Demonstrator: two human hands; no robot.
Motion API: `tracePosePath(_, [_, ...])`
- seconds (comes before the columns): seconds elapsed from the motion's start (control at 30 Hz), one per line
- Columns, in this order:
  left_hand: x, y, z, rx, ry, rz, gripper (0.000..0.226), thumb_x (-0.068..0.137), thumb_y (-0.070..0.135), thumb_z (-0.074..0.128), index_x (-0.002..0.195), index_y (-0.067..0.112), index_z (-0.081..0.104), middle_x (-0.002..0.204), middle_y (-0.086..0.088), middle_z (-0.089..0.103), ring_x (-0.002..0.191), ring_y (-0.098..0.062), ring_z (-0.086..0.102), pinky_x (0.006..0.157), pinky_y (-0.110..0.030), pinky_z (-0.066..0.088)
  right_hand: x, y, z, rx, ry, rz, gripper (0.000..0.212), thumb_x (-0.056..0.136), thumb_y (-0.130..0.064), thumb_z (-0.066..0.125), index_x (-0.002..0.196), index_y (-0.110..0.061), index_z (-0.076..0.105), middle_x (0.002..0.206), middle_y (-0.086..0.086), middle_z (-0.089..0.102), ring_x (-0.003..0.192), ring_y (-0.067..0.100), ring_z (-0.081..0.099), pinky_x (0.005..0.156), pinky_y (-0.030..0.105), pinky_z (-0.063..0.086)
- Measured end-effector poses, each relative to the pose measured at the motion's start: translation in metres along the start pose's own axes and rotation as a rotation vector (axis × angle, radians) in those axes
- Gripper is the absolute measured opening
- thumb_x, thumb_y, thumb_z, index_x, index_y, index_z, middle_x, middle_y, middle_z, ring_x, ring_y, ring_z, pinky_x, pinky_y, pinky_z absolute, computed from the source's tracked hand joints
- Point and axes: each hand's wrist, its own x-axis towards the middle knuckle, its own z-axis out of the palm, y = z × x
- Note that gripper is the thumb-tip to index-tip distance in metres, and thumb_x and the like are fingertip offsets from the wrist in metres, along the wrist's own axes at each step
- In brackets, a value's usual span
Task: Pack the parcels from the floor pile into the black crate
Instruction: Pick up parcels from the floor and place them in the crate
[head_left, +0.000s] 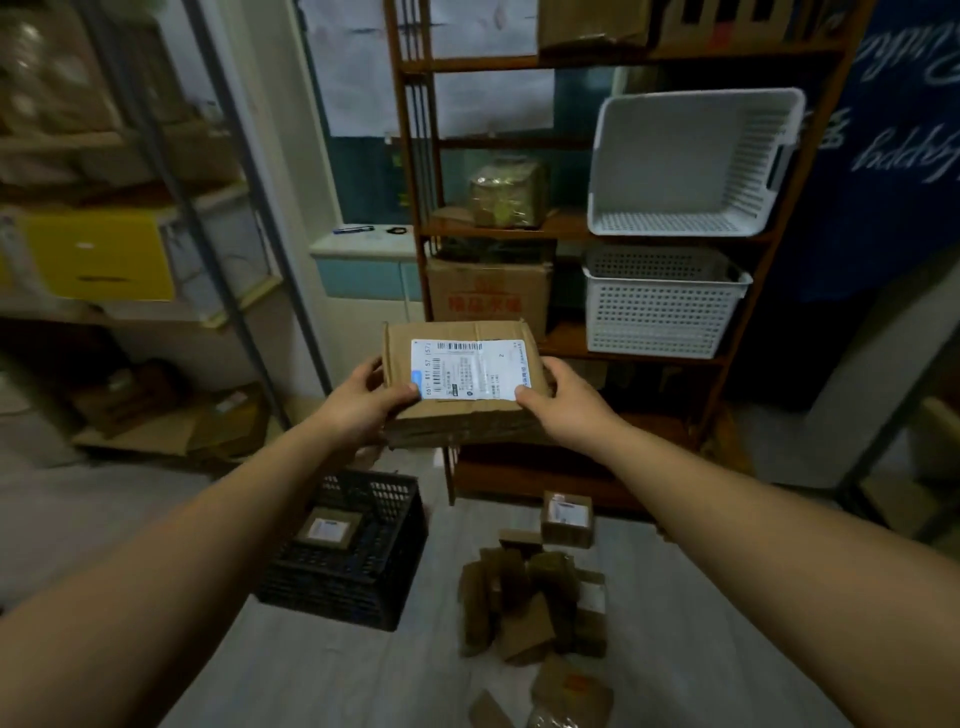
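I hold a brown cardboard parcel (457, 415) with a white shipping label up at chest height. My left hand (363, 402) grips its left edge with the thumb on top. My right hand (558, 397) grips its right edge the same way. Below, on the floor, stands the black crate (358, 577) with one small labelled parcel (330, 529) inside. To the crate's right lies the floor pile of parcels (535, 603), several brown boxes jumbled together, with a small labelled box (566, 517) behind them.
A wooden shelf unit (415, 171) stands straight ahead with two white baskets (691, 161) and a cardboard box (488, 296). A metal rack (208, 156) with boxes stands at the left. More brown packets (566, 691) lie on the floor near the bottom edge.
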Motion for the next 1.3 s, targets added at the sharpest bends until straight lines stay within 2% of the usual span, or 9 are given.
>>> tracePosePath(0.17, [0.010,-0.012,-0.106,0.032,-0.044,0.036,0.085,0.062,0.040,0.078,0.136,0.044,0.036,0.129,0.005,0.057,0.102,-0.020,0.065,0.059,-0.033,0.057,0.026,-0.060,0.089,0.034,-0.023,-0.029,0.056,0.089,-0.037,0.058,0.140,-0.029,0.037,0.135,-0.002,0.052,0.098,0.008,0.046,0.080,0.027,0.040])
tracePosePath(0.27, [0.021,-0.021,-0.164,0.082,-0.040,0.027,0.074,0.074,0.030,0.074,0.135,0.044,0.037,0.122,0.005,0.062,0.096,-0.016,0.068,0.071,-0.039,0.058,0.036,-0.092,0.136,0.033,-0.035,-0.066,0.058,0.089,-0.035,0.059,0.141,-0.028,0.035,0.135,-0.001,0.051,0.098,0.008,0.045,0.078,0.025,0.038])
tracePosePath(0.43, [0.049,-0.036,-0.216,0.131,0.052,-0.004,0.065,0.086,0.018,0.064,0.140,0.037,0.033,0.110,0.007,0.064,0.080,-0.007,0.067,0.054,-0.019,0.052,0.062,-0.123,0.192,0.018,-0.060,-0.103,0.058,0.090,-0.029,0.060,0.141,-0.025,0.034,0.136,0.001,0.051,0.104,0.012,0.048,0.083,0.027,0.040])
tracePosePath(0.6, [0.097,-0.044,-0.235,0.172,0.158,0.026,0.062,0.092,0.018,0.055,0.145,0.034,0.026,0.107,0.008,0.058,0.076,-0.002,0.061,0.058,-0.020,0.051,0.114,-0.125,0.232,0.019,-0.060,-0.113,0.060,0.089,-0.027,0.061,0.142,-0.025,0.033,0.137,0.001,0.050,0.113,0.016,0.050,0.084,0.028,0.040])
tracePosePath(0.67, [0.118,-0.045,-0.242,0.173,0.177,0.044,0.060,0.092,0.018,0.055,0.144,0.033,0.028,0.100,0.013,0.059,0.067,0.003,0.061,0.050,-0.013,0.049,0.142,-0.121,0.245,0.007,-0.059,-0.112,0.060,0.089,-0.029,0.061,0.141,-0.025,0.032,0.137,0.002,0.050,0.114,0.018,0.051,0.083,0.028,0.041])
tracePosePath(0.87, [0.190,-0.044,-0.273,0.187,0.237,-0.016,0.050,0.094,0.022,0.052,0.140,0.033,0.036,0.084,0.016,0.061,0.062,0.001,0.063,0.045,-0.015,0.047,0.226,-0.118,0.284,0.024,-0.075,-0.114,0.057,0.088,-0.030,0.057,0.140,-0.029,0.033,0.134,0.000,0.052,0.100,0.010,0.046,0.080,0.027,0.038])
tracePosePath(1.07, [0.250,-0.061,-0.289,0.218,0.047,-0.085,0.068,0.083,0.013,0.066,0.140,0.032,0.034,0.118,0.003,0.058,0.090,-0.012,0.062,0.065,-0.028,0.052,0.271,-0.104,0.303,0.012,-0.046,-0.044,0.053,0.088,-0.027,0.056,0.138,-0.028,0.037,0.129,0.000,0.054,0.098,0.011,0.050,0.075,0.026,0.040])
tracePosePath(1.2, [0.288,-0.088,-0.295,0.242,-0.113,-0.095,0.083,0.075,0.007,0.072,0.141,0.029,0.028,0.123,0.003,0.055,0.103,-0.018,0.058,0.076,-0.030,0.053,0.288,-0.091,0.324,-0.042,-0.007,0.008,0.058,0.087,-0.025,0.058,0.140,-0.028,0.035,0.128,0.005,0.050,0.111,0.021,0.051,0.084,0.029,0.042])
tracePosePath(1.3, [0.323,-0.107,-0.309,0.292,-0.211,-0.075,0.078,0.076,0.007,0.072,0.139,0.027,0.031,0.112,0.006,0.061,0.095,-0.012,0.061,0.067,-0.024,0.052,0.298,-0.085,0.354,-0.066,0.026,0.066,0.066,0.085,-0.024,0.061,0.142,-0.031,0.028,0.129,0.005,0.050,0.114,0.023,0.050,0.086,0.034,0.045])
